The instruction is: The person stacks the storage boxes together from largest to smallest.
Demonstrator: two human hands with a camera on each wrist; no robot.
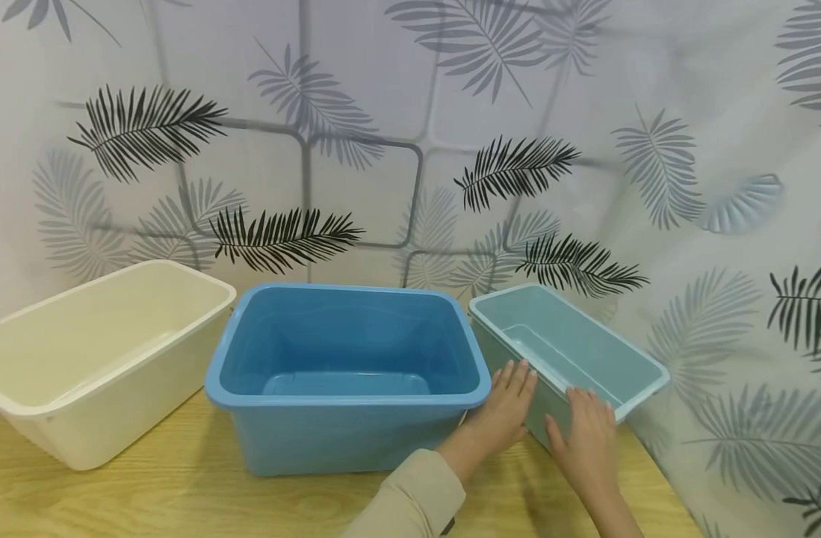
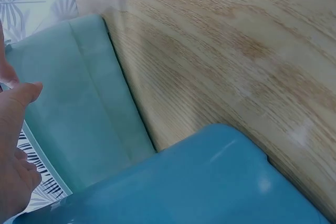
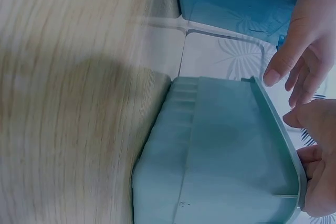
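Note:
A pale green plastic bin (image 1: 571,351) stands at an angle on the right, its inside bare. My left hand (image 1: 500,411), in a light sleeve, lies between it and the blue bin (image 1: 349,437), with straight fingers up at the green bin's left rim. My right hand (image 1: 588,448) rests its fingertips at the rim nearer the front, thumb spread apart. The right wrist view shows the green bin's outer side (image 3: 231,150) with both hands along its rim. In the left wrist view, my left thumb (image 2: 29,94) overlaps the green wall.
A cream bin (image 1: 134,396) stands at the left, close to the blue one. All three bins sit on a wood-grain table (image 1: 181,493). Behind and to the right hangs a sheet with leaf prints (image 1: 719,314), close against the green bin.

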